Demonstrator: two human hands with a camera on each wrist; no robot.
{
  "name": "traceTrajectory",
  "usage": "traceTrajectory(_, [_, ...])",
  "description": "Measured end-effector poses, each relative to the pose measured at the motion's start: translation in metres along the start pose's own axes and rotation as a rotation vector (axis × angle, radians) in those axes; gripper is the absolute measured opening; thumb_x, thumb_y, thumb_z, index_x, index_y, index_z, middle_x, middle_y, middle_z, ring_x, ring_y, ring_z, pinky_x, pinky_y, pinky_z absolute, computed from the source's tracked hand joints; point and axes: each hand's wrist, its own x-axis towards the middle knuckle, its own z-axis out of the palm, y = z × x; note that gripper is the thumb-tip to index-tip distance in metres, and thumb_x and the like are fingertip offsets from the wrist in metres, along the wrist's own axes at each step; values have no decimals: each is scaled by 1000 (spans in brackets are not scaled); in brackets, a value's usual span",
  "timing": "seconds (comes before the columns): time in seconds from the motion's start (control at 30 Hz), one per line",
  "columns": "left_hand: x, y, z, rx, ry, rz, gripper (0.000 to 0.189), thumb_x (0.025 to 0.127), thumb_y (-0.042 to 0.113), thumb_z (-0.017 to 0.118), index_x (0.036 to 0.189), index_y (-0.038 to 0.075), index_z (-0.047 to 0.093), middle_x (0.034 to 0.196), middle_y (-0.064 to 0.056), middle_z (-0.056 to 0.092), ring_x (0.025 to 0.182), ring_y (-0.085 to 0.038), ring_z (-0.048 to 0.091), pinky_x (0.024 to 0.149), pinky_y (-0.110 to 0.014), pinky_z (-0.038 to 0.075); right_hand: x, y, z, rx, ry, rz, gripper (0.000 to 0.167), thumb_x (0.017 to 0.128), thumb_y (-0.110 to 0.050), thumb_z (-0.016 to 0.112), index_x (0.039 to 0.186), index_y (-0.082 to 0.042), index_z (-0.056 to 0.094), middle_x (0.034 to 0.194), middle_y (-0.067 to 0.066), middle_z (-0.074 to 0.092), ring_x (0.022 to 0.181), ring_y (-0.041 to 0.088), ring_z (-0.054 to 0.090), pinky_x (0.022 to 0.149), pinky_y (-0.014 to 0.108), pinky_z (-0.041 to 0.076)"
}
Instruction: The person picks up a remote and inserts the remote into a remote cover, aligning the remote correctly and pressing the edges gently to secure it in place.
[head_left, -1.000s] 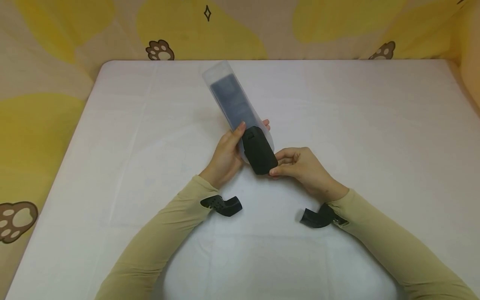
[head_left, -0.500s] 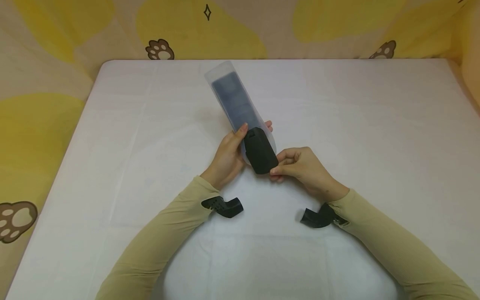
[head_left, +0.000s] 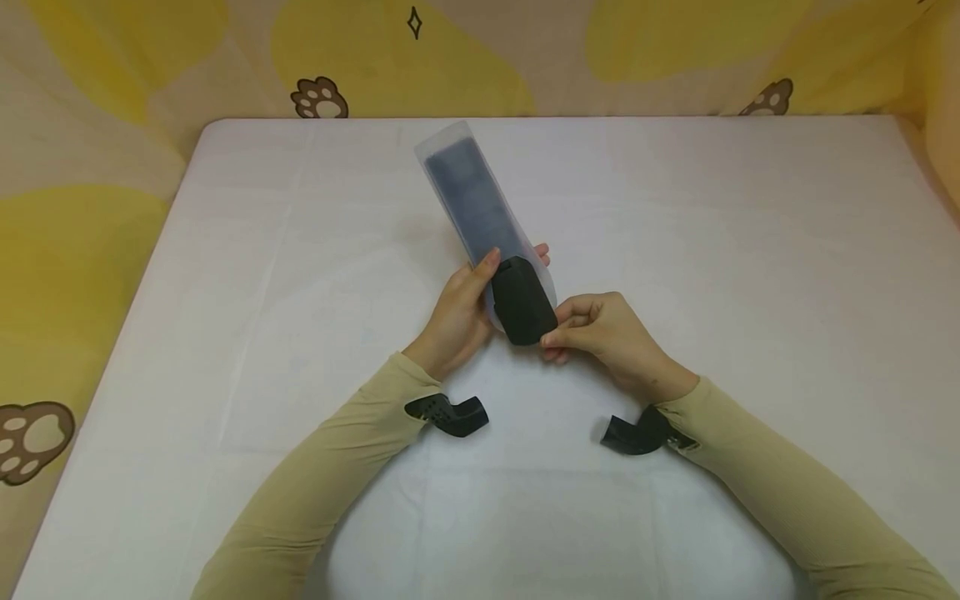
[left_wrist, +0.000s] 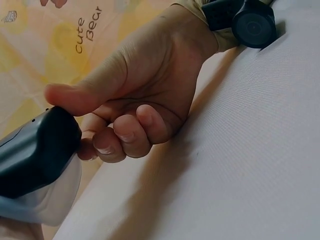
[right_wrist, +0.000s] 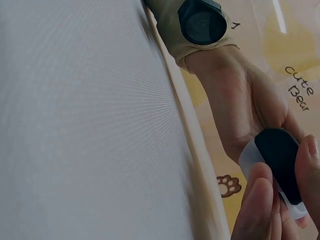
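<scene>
Your left hand (head_left: 453,315) is clamped round the translucent sleeve (head_left: 480,208), thumb over it and fingers beneath; your right hand (head_left: 611,333) pinches the near end of the black handheld device (head_left: 523,304), perhaps a remote control. The device lies lengthwise partly in the sleeve, its far stretch showing dark through the wall and its near part bare, both held between your hands over the white table (head_left: 315,350). Over the last second the clear strip at the sleeve's far end has narrowed, while your pinch has barely shifted. I read that as the device seating deeper, with a little room left ahead of it.
</scene>
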Motion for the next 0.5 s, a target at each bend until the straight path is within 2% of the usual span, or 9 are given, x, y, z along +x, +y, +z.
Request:
traceTrajectory(0.2, [-1, -1, 0, -8, 14, 1, 45, 105, 18, 28, 135, -14, 34, 138, -30, 39, 130, -26, 42, 110, -33, 29, 0, 1, 0, 3, 1, -17, 10, 80, 7, 68, 87, 10, 61, 68, 12, 68, 61, 19, 66, 59, 29, 55])
traceTrajectory(0.37, [-1, -2, 1, -73, 22, -20, 44, 105, 17, 28, 137, -12, 31, 140, -31, 36, 131, -30, 41, 109, -35, 30, 0, 2, -1, 6, 7, -28, 15, 80, 6, 69, 89, 14, 60, 67, 12, 68, 60, 20, 65, 59, 30, 55])
traceTrajectory(0.5, [0, -2, 1, -27, 7, -9, 44, 105, 17, 28, 136, -13, 33, 139, -30, 38, 130, -28, 41, 109, -35, 30, 0, 4, -1, 8, 16, -30, 17, 79, 5, 70, 89, 15, 59, 67, 13, 68, 59, 20, 65, 59, 30, 55])
